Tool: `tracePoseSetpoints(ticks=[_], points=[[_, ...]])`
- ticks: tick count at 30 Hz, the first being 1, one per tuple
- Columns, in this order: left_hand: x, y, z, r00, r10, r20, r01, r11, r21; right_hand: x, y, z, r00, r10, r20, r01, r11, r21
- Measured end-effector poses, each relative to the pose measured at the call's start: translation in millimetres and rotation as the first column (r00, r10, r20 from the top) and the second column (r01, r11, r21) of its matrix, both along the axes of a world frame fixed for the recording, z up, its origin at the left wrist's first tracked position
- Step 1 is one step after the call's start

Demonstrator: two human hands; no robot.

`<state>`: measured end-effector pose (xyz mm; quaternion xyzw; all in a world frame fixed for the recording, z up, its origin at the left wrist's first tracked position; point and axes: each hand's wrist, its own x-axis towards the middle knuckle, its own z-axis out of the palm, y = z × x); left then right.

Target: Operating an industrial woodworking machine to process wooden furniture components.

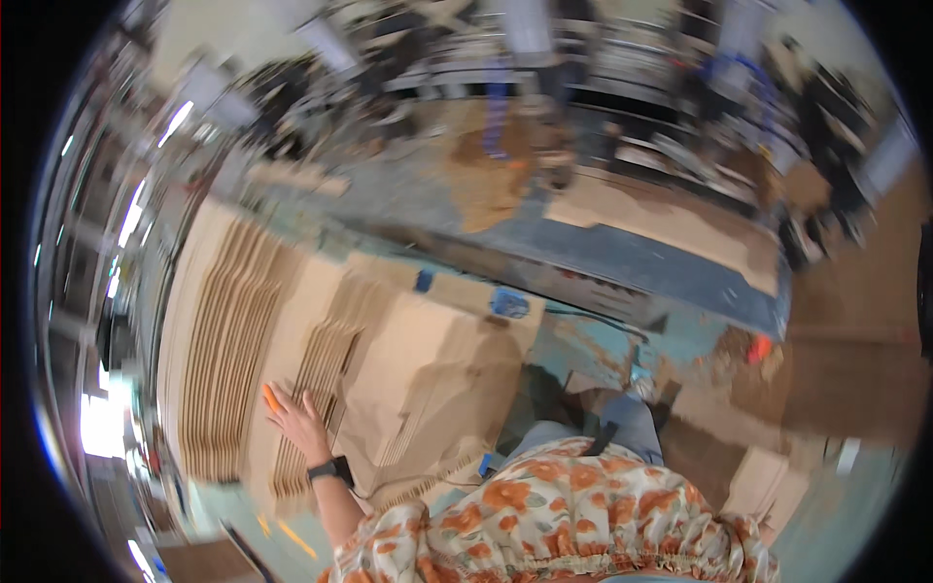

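Note:
My left hand [299,426] reaches out over stacked flat brown cardboard sheets [316,384], its fingers spread. An orange piece [271,396] shows at one finger, like a finger cover; its exact kind is unclear. A black watch [332,473] is on that wrist. Left of the hand stands a thick stack of cardboard [228,340] with rows of cut or folded edges. To the right lie broad cardboard sheets [428,360] with blue patches [509,302] near their far edge. Whether the palm touches the sheets I cannot tell. My right hand is out of view.
Ahead runs a long grey machine table [641,257] with a brown sheet [671,219] on it and blurred machinery behind. Loose cardboard [719,428] lies on the floor at right, near a small red-orange object [759,348]. A dark cable [598,319] runs below the table.

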<state>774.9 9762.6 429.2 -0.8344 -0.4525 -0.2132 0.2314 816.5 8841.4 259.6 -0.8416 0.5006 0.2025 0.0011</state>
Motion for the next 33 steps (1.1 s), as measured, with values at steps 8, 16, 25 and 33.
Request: tracePoseSetpoints(ticks=[8,16,25,33], points=[[381.0,-297.1,-43.6,0.186,-0.878,0.441,0.799,-0.126,-0.588,-74.6,63.7,-58.4,0.913,-0.324,0.249,0.308,0.946,0.102],[591.1,-427.7,-239.3,0.181,-0.983,-0.022,0.706,0.146,-0.693,-156.0,172.4,-30.3,0.994,0.058,0.097,-0.053,0.997,-0.051],[506.6,-429.8,-261.8,0.221,-0.975,0.0,0.812,0.184,-0.553,-150.1,73.9,27.3,0.942,0.02,0.334,0.02,0.993,-0.118],[427.9,-347.7,-257.4,-0.022,-0.981,0.193,0.927,-0.092,-0.362,151.6,62.6,79.5,0.691,0.552,0.467,-0.573,0.812,-0.113]])
